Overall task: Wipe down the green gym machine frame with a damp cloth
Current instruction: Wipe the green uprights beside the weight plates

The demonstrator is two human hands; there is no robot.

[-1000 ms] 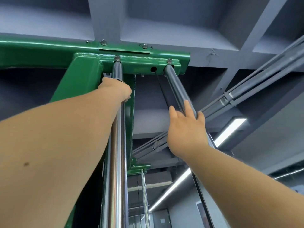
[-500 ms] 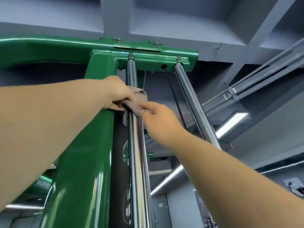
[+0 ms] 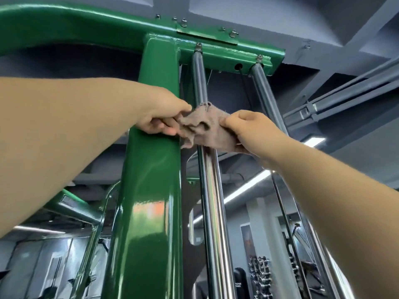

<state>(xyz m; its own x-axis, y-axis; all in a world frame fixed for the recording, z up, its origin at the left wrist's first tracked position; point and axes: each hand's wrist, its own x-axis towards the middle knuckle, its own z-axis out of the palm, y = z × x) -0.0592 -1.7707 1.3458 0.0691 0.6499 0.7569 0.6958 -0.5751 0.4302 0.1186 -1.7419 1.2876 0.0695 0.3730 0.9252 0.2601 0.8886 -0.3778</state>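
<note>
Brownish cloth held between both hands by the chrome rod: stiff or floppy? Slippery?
Likely floppy: the cloth bunches into folds and sags between the left hand and right hand. Probably light, since finger pinches hold it. On the smooth chrome rod it may slide easily.

Grey-painted coffered concrete ceiling (image 3: 259, 14) above bundled grey metal conduits (image 3: 349, 98); long white strip light (image 3: 246, 186) below conduits; dark dumbbell rack (image 3: 259, 274) far below conduits.

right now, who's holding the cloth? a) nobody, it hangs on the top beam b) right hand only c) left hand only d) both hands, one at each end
d: the left hand and right hand each pinch an end of the cloth, which lies across the nearer chrome rod beside the green post.
</note>
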